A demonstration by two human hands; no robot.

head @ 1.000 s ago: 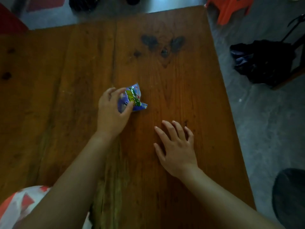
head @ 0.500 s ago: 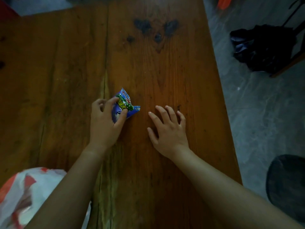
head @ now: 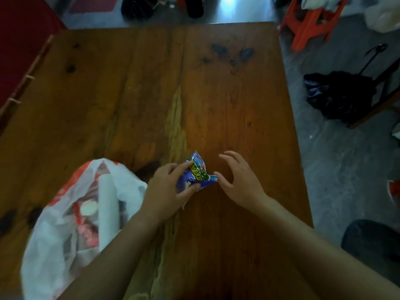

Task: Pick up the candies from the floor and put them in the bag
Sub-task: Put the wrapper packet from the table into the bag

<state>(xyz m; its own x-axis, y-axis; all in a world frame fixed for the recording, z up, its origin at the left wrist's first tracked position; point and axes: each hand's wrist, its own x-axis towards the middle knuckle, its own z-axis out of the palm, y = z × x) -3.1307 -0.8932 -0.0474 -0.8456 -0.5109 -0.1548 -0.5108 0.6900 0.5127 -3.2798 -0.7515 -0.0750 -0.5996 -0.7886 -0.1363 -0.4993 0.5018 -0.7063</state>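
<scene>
From the head camera, the left hand (head: 166, 191) gripped a small blue candy packet (head: 195, 176), with the fingers curled over its near side and the thumb underneath. That hand hid the packet's left part, so only the crumpled right half with green and red print showed. The packet sat just above the wooden tabletop (head: 227, 100), near the middle of its near half.

The right hand (head: 240, 180) was beside it, fingers spread, loosely bent and holding nothing. Its thumb tip lay at the packet's right corner; whether it touched could not be told.

A white and red plastic bag (head: 71, 224) lay slumped on the tabletop to the left, its mouth towards the hands. Pale and reddish shapes showed through the thin plastic, too blurred to name. The left forearm crossed in front of the bag's right edge and covered part of it.

Dark knots (head: 231, 54) marked the far end of the tabletop. On the grey floor (head: 337, 174) to the right were an orange plastic stool (head: 309, 22), a black heap (head: 337, 94) and, nearer, a dark round seat (head: 372, 241). A red panel (head: 21, 40) stood at the far left.
</scene>
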